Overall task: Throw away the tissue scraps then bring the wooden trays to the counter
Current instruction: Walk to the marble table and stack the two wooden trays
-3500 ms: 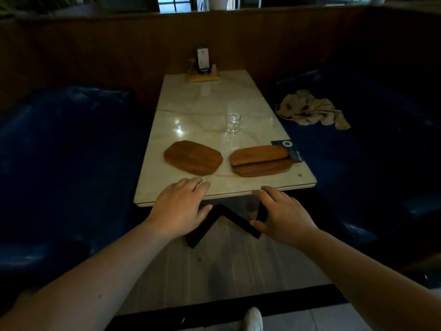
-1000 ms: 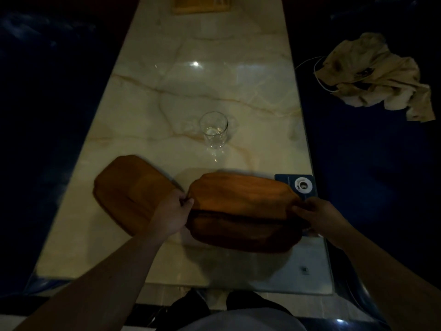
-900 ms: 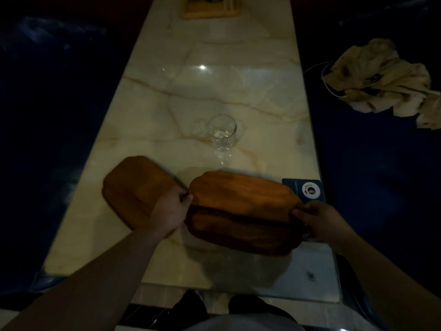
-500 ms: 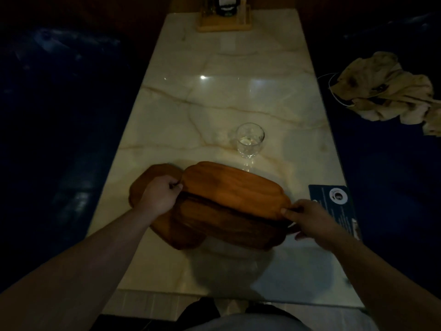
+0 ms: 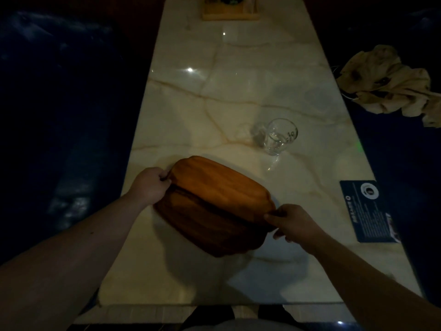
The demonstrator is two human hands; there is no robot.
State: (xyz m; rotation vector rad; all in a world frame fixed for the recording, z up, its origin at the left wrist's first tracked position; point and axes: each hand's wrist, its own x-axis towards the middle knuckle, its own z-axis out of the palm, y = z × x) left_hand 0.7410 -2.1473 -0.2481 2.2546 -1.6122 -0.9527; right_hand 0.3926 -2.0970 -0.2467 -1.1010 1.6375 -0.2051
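Observation:
A stack of brown wooden trays (image 5: pixel 214 204) sits at the near middle of the marble table (image 5: pixel 238 91). The upper trays are tilted and lie over the single tray that was at the left, which is now hidden beneath them. My left hand (image 5: pixel 150 185) grips the stack's left end. My right hand (image 5: pixel 290 222) pinches its right end. No tissue scraps are in view.
A drinking glass (image 5: pixel 280 137) with a little water stands just beyond the trays. A dark blue card (image 5: pixel 368 210) lies at the table's right edge. A wooden condiment holder (image 5: pixel 230 10) is at the far end. Dark blue seats flank the table; a beige cloth (image 5: pixel 391 84) lies on the right one.
Both hands carried the two stacked trays leftward from beside the blue card and onto the single tray at the left, which is now covered.

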